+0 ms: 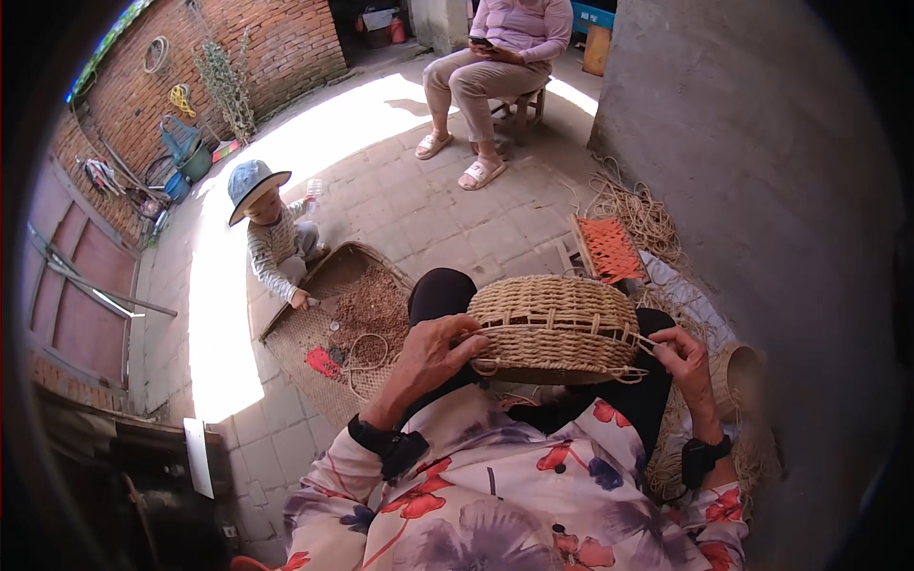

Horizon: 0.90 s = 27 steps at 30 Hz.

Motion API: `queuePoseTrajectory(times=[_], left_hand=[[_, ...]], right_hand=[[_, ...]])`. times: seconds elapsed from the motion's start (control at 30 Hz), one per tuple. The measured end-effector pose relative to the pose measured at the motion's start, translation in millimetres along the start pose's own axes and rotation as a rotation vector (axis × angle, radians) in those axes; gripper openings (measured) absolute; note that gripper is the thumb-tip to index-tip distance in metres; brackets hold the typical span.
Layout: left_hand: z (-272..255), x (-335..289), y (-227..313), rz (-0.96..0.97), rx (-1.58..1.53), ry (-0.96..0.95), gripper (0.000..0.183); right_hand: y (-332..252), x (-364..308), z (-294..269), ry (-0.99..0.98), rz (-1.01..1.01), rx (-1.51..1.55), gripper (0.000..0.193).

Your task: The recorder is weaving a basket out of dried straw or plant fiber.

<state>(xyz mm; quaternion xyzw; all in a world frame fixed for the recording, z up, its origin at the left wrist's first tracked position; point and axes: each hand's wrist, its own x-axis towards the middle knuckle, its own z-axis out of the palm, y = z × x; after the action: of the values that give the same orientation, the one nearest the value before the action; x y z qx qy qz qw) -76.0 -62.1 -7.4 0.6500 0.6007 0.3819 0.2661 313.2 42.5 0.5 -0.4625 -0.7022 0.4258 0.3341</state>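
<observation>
A woven tan basket [557, 319] made of twisted cord rests on its side across my knees, with a row of open gaps in its weave. My left hand [440, 350] grips its left edge, thumb and fingers bent against the rim. At the right side, my right hand [684, 360] pinches a strand of cord [647, 342] that runs to the weave. Small loops of cord stick out along the basket's near edge. The inside of the basket is mostly hidden.
A child in a hat [276, 228] crouches by a woven scoop tray [271, 335] of reddish-brown kernels at my left. Ahead, a person [495, 67] sits on a stool. Beside the right-hand wall [762, 190] lie loose cord [636, 211] and an orange-webbed stool [609, 249].
</observation>
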Motion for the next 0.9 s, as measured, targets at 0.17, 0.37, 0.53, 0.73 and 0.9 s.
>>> queuePoseTrajectory(times=[0.17, 0.37, 0.53, 0.73, 0.9], left_hand=[[19, 2, 7, 0.063, -0.096, 0.033, 0.024], [22, -5, -3, 0.048, -0.194, 0.06, 0.022], [22, -5, -5, 0.066, -0.195, 0.093, 0.022], [19, -7, 2, 0.043, -0.214, 0.125, 0.021], [0, -11, 4, 0.038, -0.171, 0.169, 0.017]], right_hand=[[8, -3, -4, 0.036, 0.085, -0.121, 0.01], [15, 2, 2, 0.059, 0.067, -0.066, 0.009], [18, 1, 7, 0.09, 0.094, -0.002, 0.008], [34, 1, 0, 0.091, 0.109, -0.024, 0.007], [23, -5, 0, 0.089, 0.051, 0.051, 0.007]])
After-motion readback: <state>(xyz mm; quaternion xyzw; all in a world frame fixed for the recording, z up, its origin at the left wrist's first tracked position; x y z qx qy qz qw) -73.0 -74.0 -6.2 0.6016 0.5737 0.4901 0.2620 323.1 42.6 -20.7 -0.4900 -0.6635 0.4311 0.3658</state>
